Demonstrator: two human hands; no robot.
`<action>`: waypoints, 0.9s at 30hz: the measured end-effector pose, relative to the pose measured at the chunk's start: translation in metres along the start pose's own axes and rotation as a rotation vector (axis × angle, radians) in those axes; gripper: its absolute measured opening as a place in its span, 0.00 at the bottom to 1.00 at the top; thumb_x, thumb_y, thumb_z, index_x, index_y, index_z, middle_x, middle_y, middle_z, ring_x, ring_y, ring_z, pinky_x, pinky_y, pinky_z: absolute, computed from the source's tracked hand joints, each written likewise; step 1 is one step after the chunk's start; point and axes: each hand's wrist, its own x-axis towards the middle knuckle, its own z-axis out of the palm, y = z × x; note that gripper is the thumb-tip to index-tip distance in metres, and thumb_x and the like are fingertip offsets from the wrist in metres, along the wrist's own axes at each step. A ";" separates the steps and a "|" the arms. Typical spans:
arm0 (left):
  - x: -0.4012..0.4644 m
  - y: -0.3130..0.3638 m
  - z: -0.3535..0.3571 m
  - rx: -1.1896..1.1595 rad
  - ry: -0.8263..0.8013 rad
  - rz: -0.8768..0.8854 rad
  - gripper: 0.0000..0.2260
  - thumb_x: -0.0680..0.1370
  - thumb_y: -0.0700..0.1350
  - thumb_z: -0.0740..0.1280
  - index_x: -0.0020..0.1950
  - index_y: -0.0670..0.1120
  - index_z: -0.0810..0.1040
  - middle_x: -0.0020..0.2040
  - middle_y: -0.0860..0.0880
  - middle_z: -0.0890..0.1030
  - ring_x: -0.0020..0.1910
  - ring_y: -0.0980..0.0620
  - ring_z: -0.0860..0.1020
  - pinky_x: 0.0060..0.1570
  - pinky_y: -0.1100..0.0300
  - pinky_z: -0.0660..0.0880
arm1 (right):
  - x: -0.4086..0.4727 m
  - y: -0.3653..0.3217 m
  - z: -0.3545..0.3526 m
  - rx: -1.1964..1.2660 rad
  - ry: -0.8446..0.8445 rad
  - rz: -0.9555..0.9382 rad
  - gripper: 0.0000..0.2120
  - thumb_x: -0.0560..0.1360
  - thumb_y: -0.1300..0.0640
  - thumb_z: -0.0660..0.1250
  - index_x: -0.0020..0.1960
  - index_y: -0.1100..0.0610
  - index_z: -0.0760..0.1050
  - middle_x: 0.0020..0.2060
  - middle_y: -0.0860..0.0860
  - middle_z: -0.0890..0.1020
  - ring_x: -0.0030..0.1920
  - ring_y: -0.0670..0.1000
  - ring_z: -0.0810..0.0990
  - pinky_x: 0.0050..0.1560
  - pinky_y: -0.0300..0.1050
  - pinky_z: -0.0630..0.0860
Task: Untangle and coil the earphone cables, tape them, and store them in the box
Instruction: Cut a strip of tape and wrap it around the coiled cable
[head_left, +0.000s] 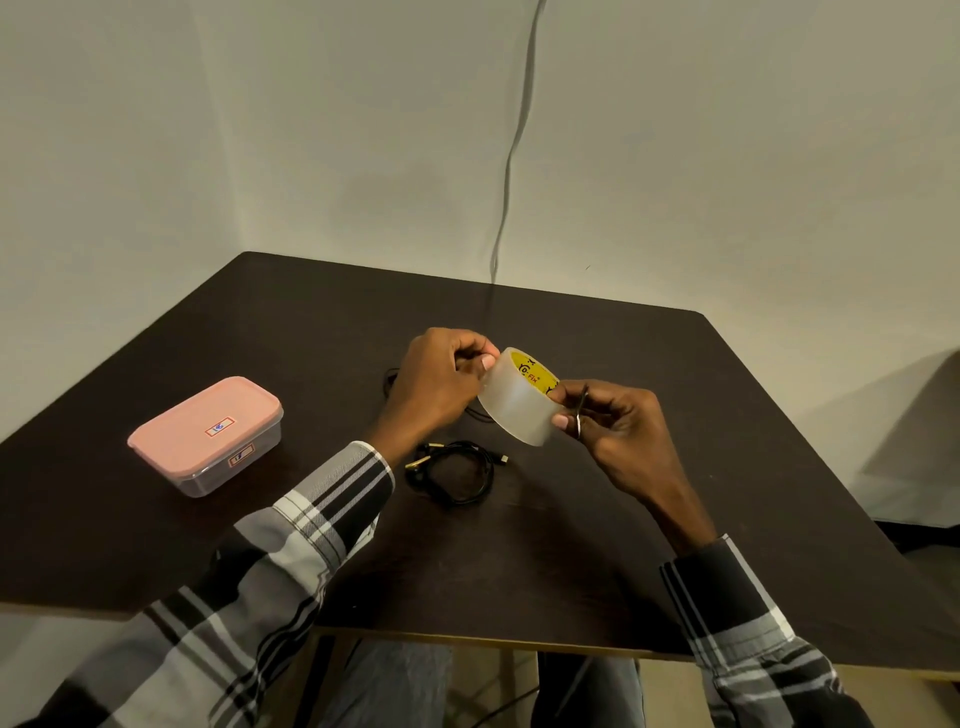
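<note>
- My left hand (441, 384) and right hand (613, 423) both grip the tape roll (519, 397) above the table (727, 415).
- Coiled cable (457, 475) lies below it; the box (208, 434), lid on, sits left.

tape roll (518, 399): clear, yellow core, held between both hands | coiled black earphones (457, 475): flat, just below hands | second cable (388, 382): possibly loose, behind left hand | pink-lidded box (207, 435): closed, well left

Dark table (675, 519) against pale wall (260, 130); grey cord (511, 156) hangs down wall.
</note>
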 end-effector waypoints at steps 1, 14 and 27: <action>0.001 0.000 0.000 0.021 -0.019 -0.008 0.05 0.78 0.39 0.68 0.48 0.45 0.84 0.44 0.51 0.84 0.42 0.58 0.79 0.39 0.69 0.72 | 0.000 0.000 0.001 -0.026 -0.011 -0.010 0.09 0.73 0.69 0.72 0.50 0.59 0.84 0.48 0.52 0.86 0.51 0.49 0.84 0.52 0.42 0.81; 0.011 0.029 -0.010 0.104 -0.112 0.066 0.03 0.78 0.40 0.68 0.47 0.46 0.81 0.33 0.59 0.76 0.34 0.62 0.77 0.38 0.67 0.71 | 0.003 -0.002 -0.010 -0.149 0.103 0.199 0.03 0.76 0.62 0.71 0.47 0.56 0.84 0.41 0.52 0.86 0.43 0.54 0.84 0.44 0.53 0.81; 0.042 0.045 -0.008 0.121 -0.278 0.052 0.06 0.75 0.44 0.73 0.50 0.45 0.85 0.41 0.52 0.84 0.37 0.59 0.80 0.44 0.63 0.75 | -0.005 -0.006 -0.011 0.015 0.212 0.324 0.07 0.75 0.63 0.72 0.46 0.51 0.82 0.42 0.46 0.85 0.43 0.44 0.84 0.46 0.47 0.81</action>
